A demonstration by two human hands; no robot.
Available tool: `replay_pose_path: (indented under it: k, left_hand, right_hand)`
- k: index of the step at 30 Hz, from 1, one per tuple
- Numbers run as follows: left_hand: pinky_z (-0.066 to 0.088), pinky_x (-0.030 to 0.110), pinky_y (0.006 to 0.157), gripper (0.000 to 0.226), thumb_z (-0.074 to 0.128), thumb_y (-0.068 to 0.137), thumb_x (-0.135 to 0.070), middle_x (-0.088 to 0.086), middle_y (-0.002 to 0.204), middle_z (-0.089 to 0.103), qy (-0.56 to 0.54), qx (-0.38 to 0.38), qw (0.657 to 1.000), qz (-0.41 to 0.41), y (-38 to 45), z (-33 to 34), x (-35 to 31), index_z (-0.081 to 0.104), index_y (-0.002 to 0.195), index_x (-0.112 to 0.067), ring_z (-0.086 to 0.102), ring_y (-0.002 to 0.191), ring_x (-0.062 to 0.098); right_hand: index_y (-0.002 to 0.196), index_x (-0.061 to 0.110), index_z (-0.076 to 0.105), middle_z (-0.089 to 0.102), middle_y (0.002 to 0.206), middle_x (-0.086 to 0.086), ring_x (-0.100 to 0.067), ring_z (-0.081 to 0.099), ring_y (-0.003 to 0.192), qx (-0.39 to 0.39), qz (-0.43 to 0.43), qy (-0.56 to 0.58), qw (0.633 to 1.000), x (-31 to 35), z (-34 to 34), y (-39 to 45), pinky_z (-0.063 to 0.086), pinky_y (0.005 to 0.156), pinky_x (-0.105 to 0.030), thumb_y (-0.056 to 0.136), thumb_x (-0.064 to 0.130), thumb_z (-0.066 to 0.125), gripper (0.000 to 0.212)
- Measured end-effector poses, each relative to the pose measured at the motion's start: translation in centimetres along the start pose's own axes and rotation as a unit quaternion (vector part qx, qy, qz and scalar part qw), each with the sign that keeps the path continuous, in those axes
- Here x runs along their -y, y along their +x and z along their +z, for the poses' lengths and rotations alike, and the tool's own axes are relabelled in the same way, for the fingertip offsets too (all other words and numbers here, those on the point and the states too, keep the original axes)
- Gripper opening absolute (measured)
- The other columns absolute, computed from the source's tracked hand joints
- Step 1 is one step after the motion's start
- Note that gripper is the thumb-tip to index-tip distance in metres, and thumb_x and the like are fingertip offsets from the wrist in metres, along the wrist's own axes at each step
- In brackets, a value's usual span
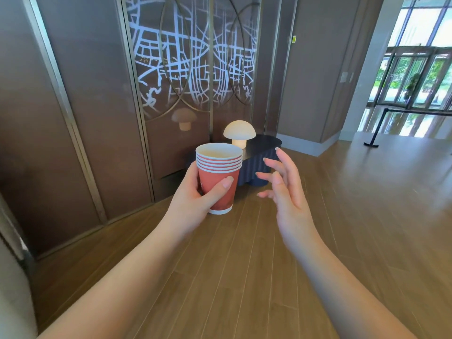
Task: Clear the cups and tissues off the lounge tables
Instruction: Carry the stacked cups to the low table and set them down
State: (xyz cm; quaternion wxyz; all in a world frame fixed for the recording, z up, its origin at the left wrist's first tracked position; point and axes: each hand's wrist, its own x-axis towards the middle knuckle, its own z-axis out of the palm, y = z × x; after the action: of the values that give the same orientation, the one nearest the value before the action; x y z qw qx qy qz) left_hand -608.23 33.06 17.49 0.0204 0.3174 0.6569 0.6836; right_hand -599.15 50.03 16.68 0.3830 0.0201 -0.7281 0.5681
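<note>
Wooden plank floor [244, 253] underfoot. Nearest, left hand [195, 194] wrapped round a nested stack of red paper cups [218, 177], held upright above the floor; right hand [283, 189] just beside it, fingers spread, holding nothing. Farther back, dark surface [263, 146] bearing a mushroom lamp [239, 133], against patterned wall panels [190, 62].

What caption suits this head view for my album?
Left hand grips a stack of red paper cups, right hand open beside it, mushroom lamp behind.
</note>
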Motion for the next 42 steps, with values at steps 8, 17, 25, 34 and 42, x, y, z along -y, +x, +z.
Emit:
replay_pose_path:
  k: [8, 17, 25, 34, 42]
  left_hand:
    - [0.058, 0.019, 0.085, 0.067, 0.076, 0.069, -0.061, -0.029, 0.120, 0.067, 0.011, -0.023, 1.000, -0.017, 14.3, 5.2, 6.0, 0.048, 0.129, -0.050, 0.064, 0.112, -0.006]
    - [0.058, 0.019, 0.087, 0.064, 0.077, 0.074, -0.056, -0.028, 0.123, 0.067, 0.013, -0.039, 0.999, -0.013, 28.2, 8.4, 11.0, 0.048, 0.130, -0.049, 0.064, 0.115, -0.004]
    - [0.055, 0.011, 0.081, 0.057, 0.075, 0.073, -0.053, -0.033, 0.119, 0.065, 0.007, -0.060, 0.998, -0.002, 39.8, 6.6, 17.8, 0.049, 0.124, -0.051, 0.063, 0.112, -0.010]
    - [0.056, 0.014, 0.082, 0.064, 0.079, 0.069, -0.060, -0.031, 0.122, 0.066, -0.016, -0.044, 0.999, 0.004, 54.7, 1.7, 24.3, 0.050, 0.126, -0.052, 0.063, 0.116, -0.006]
    - [0.055, 0.013, 0.081, 0.066, 0.079, 0.068, -0.063, -0.033, 0.121, 0.064, -0.011, -0.040, 0.999, -0.010, 64.9, 0.6, 30.8, 0.048, 0.126, -0.055, 0.063, 0.115, -0.006]
  right_hand:
    - [0.143, 0.050, 0.031, 0.049, 0.134, 0.031, 0.002, 0.054, 0.123, 0.026, 0.003, 0.009, 1.000, -9.9, -3.5, 13.4, 0.052, 0.088, -0.017, 0.102, 0.046, 0.041, 0.043]
    - [0.145, 0.047, 0.032, 0.051, 0.132, 0.032, 0.000, 0.057, 0.121, 0.023, -0.002, 0.035, 0.999, -17.9, -5.5, 27.0, 0.053, 0.090, -0.019, 0.101, 0.050, 0.040, 0.045]
    - [0.150, 0.039, 0.032, 0.050, 0.139, 0.021, 0.003, 0.057, 0.120, 0.050, 0.027, 0.045, 0.997, -26.5, -0.9, 36.6, 0.054, 0.092, -0.023, 0.096, 0.059, 0.043, 0.059]
    - [0.139, 0.048, 0.032, 0.048, 0.140, 0.020, 0.005, 0.055, 0.120, 0.059, 0.025, 0.044, 0.997, -33.5, 5.7, 50.0, 0.054, 0.094, -0.022, 0.090, 0.054, 0.040, 0.050]
    - [0.139, 0.048, 0.033, 0.048, 0.138, 0.021, 0.004, 0.054, 0.121, 0.062, 0.033, 0.052, 0.996, -41.0, 8.3, 59.2, 0.052, 0.093, -0.019, 0.090, 0.053, 0.041, 0.050]
